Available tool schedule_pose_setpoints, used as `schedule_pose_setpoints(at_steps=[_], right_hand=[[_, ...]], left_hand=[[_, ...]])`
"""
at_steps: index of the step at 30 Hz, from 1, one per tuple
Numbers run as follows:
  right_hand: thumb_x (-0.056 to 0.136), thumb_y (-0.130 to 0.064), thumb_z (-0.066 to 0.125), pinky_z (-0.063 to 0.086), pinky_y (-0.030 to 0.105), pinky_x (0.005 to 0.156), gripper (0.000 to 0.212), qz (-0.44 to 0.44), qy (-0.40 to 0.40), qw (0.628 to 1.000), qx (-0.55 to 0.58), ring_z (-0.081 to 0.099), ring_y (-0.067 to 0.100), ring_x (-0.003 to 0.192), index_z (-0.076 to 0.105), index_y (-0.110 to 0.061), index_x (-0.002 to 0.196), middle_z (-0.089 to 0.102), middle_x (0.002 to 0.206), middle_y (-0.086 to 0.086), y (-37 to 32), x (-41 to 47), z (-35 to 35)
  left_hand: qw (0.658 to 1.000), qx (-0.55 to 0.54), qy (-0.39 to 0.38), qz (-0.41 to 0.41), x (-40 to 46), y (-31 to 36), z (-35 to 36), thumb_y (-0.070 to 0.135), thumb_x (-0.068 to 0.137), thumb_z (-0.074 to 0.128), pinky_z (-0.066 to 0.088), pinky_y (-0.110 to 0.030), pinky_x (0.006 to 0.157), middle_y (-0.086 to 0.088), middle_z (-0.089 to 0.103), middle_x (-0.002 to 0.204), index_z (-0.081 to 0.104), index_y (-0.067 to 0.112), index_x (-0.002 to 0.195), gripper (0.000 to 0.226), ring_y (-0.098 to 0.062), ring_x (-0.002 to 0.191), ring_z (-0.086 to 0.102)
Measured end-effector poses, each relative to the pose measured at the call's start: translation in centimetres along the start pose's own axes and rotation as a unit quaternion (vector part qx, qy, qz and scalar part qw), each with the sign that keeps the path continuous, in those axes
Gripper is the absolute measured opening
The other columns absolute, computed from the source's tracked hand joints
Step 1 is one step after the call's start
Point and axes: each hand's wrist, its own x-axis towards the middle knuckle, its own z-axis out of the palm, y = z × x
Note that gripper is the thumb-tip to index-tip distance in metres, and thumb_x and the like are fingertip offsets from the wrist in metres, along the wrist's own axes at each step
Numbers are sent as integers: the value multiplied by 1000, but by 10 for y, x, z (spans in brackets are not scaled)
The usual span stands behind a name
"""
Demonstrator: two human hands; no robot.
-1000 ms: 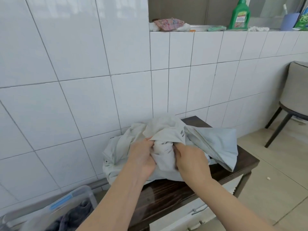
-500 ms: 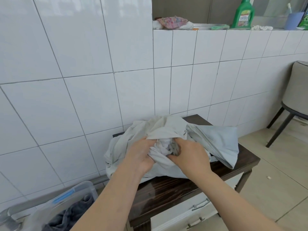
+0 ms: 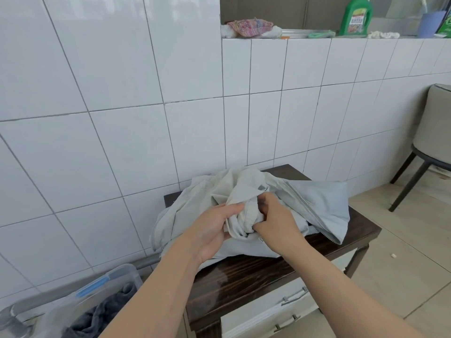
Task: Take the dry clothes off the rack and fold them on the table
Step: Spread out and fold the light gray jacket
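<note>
A crumpled pale grey-green jacket (image 3: 195,206) with a zip lies in a heap on the small dark wooden table (image 3: 246,276) against the tiled wall. Its light blue-grey panel (image 3: 322,203) spreads to the right, hanging over the table's edge. My left hand (image 3: 212,230) holds a bunched fold of the jacket from the left, palm turned partly up. My right hand (image 3: 273,215) grips the same bunch from the right, its fingertips buried in the cloth. No rack is in view.
A clear plastic bin (image 3: 97,296) holding dark clothes stands at the lower left. The table has white drawers (image 3: 280,311) with metal handles. A grey chair (image 3: 432,142) stands at the right. The wall ledge carries a green bottle (image 3: 356,17) and rags (image 3: 249,28).
Both hands have worked the bunched fold between them. My left hand has turned palm-up under the cloth. The camera view has shifted slightly.
</note>
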Motion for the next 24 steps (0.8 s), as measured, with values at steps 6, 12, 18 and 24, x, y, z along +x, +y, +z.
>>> schedule_pose_setpoints(at_steps=[6,12,18,24], right_hand=[[87,-8,45,34,31,57,33,-51,72,952,-294,50,21,73,52,-22,116,55,78,0,1,6,3],[86,-4,42,27,30,61,20,-110,37,957,-267,43,18,74,51,-20,94,37,66,-11,1,2,-17],[79,-2,51,31,27,52,8,-22,167,966,-194,44,21,61,55,-7,73,50,59,1,25,2,-100],[88,-13,60,39,33,70,5,197,443,874,34,49,22,81,55,-13,88,55,84,4,81,-12,-172]], left_hand=[[998,36,48,-6,-3,5,5,42,90,59,49,-38,100,0,73,106,69,18,109,33,-17,104,67],[990,3,87,-115,11,-1,-7,60,88,55,58,-46,77,-12,65,112,63,19,114,49,-28,100,64],[962,1,263,75,63,15,-20,-8,79,48,48,-30,73,-1,65,95,73,21,96,42,-19,82,57],[916,100,348,172,85,42,-44,10,79,57,43,-22,74,-3,54,121,64,22,89,17,-13,84,54]])
